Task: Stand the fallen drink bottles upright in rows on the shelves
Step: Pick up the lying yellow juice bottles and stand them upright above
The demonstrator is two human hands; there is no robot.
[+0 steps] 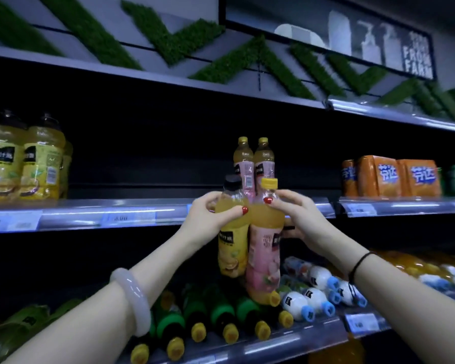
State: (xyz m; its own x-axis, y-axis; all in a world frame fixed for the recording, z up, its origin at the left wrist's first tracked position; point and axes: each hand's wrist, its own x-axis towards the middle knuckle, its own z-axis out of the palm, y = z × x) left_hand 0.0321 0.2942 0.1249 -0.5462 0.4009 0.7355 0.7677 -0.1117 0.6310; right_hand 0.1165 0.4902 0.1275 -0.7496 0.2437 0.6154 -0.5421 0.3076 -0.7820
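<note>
My left hand (210,215) grips the neck of a yellow-labelled juice bottle (233,248) with a black cap. My right hand (296,214) grips the neck of a pink-labelled juice bottle (265,258) with a yellow cap. Both bottles are upright, side by side and touching, held in the air in front of the middle shelf's edge (142,214). Behind them two pink-labelled bottles (254,164) stand upright on that shelf. On the lower shelf (286,342) lie several green-labelled bottles (221,316) and white bottles with blue caps (307,298).
Large yellow juice jugs (24,166) stand at the left of the middle shelf, orange shrink-wrapped packs (392,177) at its right. Between them the shelf is dark and bare apart from the two pink bottles. More fallen bottles (431,271) lie at the lower right.
</note>
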